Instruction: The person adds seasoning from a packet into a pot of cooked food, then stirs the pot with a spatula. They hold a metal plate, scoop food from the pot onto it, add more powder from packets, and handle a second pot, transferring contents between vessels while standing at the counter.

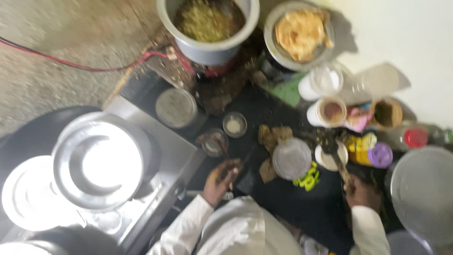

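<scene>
Two hands, left hand point(220, 181) fingers curled on a thin utensil point(240, 166), right hand point(362, 192) fingers gripping a spoon handle point(340, 165)

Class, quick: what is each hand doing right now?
Left hand: closed on a dark utensil.
Right hand: closed on a spoon handle reaching into a small white container.

on my feed the packages cluster at the right of the dark worktop point(283, 198). a yellow packet point(361, 141) lies beside a purple-lidded jar point(380, 155). above it sits a pink wrapper point(357, 119), blurred. a red-capped bottle point(415, 138) lies further right. a bright yellow-green wrapper point(307, 178) rests below a round steel lid point(291, 158). i see no screens or signs.
</scene>
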The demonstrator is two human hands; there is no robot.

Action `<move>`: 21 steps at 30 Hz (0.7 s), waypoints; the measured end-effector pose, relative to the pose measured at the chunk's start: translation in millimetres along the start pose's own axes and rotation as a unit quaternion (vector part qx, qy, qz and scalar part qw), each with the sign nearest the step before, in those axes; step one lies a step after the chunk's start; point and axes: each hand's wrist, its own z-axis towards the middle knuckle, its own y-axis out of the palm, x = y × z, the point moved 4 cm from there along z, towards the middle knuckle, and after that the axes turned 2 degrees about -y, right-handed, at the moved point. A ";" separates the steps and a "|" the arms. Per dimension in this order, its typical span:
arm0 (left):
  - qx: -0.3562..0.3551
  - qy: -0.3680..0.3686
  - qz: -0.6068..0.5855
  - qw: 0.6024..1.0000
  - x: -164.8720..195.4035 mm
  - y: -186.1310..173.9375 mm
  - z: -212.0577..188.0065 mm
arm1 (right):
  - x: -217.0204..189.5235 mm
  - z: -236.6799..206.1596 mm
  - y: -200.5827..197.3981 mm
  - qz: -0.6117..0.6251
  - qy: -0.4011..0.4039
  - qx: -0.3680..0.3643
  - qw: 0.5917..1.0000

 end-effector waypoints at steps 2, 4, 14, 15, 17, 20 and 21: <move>0.018 0.011 -0.005 1.000 4.1 -10.6 -2.7 | 5.5 -1.6 -2.9 0.204 0.000 -0.015 0.979; 0.025 0.043 -0.021 0.999 9.1 -21.0 -3.2 | 1.8 -2.9 -18.6 0.426 0.089 -0.056 0.899; -0.010 0.043 -0.068 0.997 27.7 -37.4 -8.0 | -308.6 118.7 -281.0 0.018 -0.315 0.206 0.926; -0.009 0.040 -0.063 0.997 29.3 -36.8 -9.8 | -352.6 127.7 -291.1 -0.029 -0.368 0.240 0.898; -0.006 0.029 -0.072 0.997 30.7 -36.9 -12.7 | -430.7 155.9 -294.2 -0.070 -0.414 0.161 0.893; 0.003 0.017 -0.067 0.998 26.1 -40.6 -20.3 | -517.6 178.1 -277.9 -0.181 -0.488 0.119 0.846; 0.007 0.013 -0.062 0.998 22.6 -42.8 -23.3 | -535.6 182.6 -269.0 -0.205 -0.501 0.114 0.833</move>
